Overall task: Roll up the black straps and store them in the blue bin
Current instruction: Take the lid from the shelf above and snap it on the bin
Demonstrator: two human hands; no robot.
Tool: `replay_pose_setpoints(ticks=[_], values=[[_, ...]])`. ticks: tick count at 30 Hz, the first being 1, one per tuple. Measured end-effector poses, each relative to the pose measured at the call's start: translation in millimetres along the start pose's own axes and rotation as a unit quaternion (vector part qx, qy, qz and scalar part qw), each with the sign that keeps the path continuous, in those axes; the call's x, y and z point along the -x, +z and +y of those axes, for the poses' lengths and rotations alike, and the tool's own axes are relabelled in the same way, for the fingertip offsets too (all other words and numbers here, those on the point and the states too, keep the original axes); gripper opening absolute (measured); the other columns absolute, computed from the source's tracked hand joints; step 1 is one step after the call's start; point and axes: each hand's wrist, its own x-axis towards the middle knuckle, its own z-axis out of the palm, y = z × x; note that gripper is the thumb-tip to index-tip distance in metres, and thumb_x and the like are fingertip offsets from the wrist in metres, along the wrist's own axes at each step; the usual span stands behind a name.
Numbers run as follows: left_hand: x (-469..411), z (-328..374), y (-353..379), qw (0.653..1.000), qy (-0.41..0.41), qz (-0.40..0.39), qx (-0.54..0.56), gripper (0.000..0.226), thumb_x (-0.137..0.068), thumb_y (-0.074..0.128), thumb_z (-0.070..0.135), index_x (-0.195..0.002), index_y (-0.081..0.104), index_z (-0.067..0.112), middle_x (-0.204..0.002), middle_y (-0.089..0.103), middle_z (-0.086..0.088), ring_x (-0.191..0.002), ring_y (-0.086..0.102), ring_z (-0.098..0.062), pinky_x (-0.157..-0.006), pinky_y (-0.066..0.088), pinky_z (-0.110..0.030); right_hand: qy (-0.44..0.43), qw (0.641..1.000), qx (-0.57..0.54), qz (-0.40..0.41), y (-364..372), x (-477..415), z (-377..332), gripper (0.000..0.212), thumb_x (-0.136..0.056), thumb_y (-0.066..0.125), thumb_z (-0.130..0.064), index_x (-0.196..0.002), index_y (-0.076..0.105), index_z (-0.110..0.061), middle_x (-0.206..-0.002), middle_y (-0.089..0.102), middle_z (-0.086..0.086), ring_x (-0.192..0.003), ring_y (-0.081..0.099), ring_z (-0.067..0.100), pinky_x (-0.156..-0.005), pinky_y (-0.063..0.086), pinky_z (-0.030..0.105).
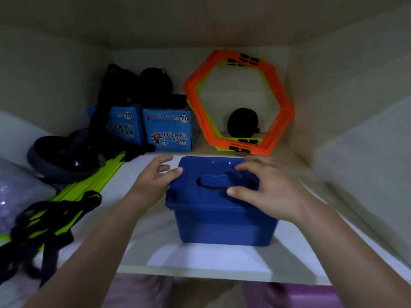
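Shelf edge: the pale laminate shelf board (200,258) runs across the near foreground and carries everything else.
Loose straps: a tangle of soft black webbing straps (42,221) lies at the near left, draped over flat lime-green slats (93,176), well apart from the bin. They look light and limp and would likely sag and twist when lifted, so taking one end and winding it flat seems the surest way to roll them.
Bin: the blue rigid plastic bin with a recessed handle in its lid (222,221) stands mid-shelf, lid on. It is probably light, with smooth walls that could slip; the lid rim or the handle recess gives the better purchase.
Left hand: the left hand (153,176) rests at the lid's left corner, fingers spread, thumb on the rim, not closed on anything.
Right hand: the right hand (264,185) lies over the lid beside the handle, fingers loosely curled, nothing gripped.
Behind: two blue printed cardboard boxes (169,132), dark gear, and orange hexagonal plastic frames (240,101) lean at the back wall.
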Motion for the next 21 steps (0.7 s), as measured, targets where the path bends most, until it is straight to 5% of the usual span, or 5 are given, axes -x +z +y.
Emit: replay_pose_setpoints(ticks=[3, 6, 11, 16, 21], values=[[5, -9, 0, 0.994, -0.074, 0.008, 0.076, 0.043, -0.094, 0.066, 0.038, -0.134, 0.056, 0.025, -0.115, 0.067, -0.006, -0.090, 0.066, -0.018, -0.066, 0.050, -0.029, 0.032, 0.997, 0.042, -0.052, 3, 5, -6, 0.091, -0.067, 0.046, -0.085, -0.145, 0.046, -0.038, -0.158, 0.035, -0.010, -0.146, 0.029, 0.015, -0.117, 0.032, 0.041], [10, -16, 1, 0.980, -0.131, 0.003, 0.153, 0.024, -0.096, 0.059, 0.041, -0.110, 0.066, 0.022, -0.096, 0.068, -0.004, -0.073, 0.065, -0.019, -0.057, 0.050, -0.029, 0.061, 0.993, 0.067, -0.071, 6, 11, -8, 0.089, -0.071, 0.042, -0.087, -0.148, 0.042, -0.040, -0.162, 0.029, -0.011, -0.150, 0.026, 0.016, -0.118, 0.031, 0.044], [19, -24, 6, 0.976, -0.133, -0.032, 0.170, 0.030, -0.098, 0.056, 0.044, -0.082, 0.069, 0.023, -0.062, 0.062, 0.004, -0.059, 0.056, -0.015, -0.064, 0.042, -0.033, 0.073, 0.990, 0.109, -0.055, 16, 25, -10, 0.081, -0.080, 0.026, -0.085, -0.144, 0.047, -0.041, -0.158, 0.037, -0.015, -0.147, 0.030, 0.011, -0.111, 0.039, 0.039], [22, -32, 8, 0.948, -0.175, -0.042, 0.262, 0.041, -0.090, 0.056, 0.055, -0.104, 0.072, 0.021, -0.100, 0.068, -0.010, -0.091, 0.058, -0.027, -0.077, 0.040, -0.040, 0.068, 0.990, 0.115, -0.042, 22, 26, -6, 0.090, -0.075, 0.018, -0.091, -0.143, 0.049, -0.040, -0.157, 0.040, -0.012, -0.147, 0.031, 0.013, -0.111, 0.039, 0.042], [20, -34, 6, 0.910, -0.206, -0.008, 0.360, 0.034, -0.102, 0.044, 0.033, -0.119, 0.066, 0.013, -0.123, 0.071, -0.015, -0.106, 0.059, -0.029, -0.093, 0.043, -0.041, 0.074, 0.990, 0.115, -0.036, 23, 28, -8, 0.082, -0.079, 0.023, -0.086, -0.142, 0.050, -0.040, -0.157, 0.040, -0.014, -0.147, 0.030, 0.012, -0.110, 0.039, 0.040]])
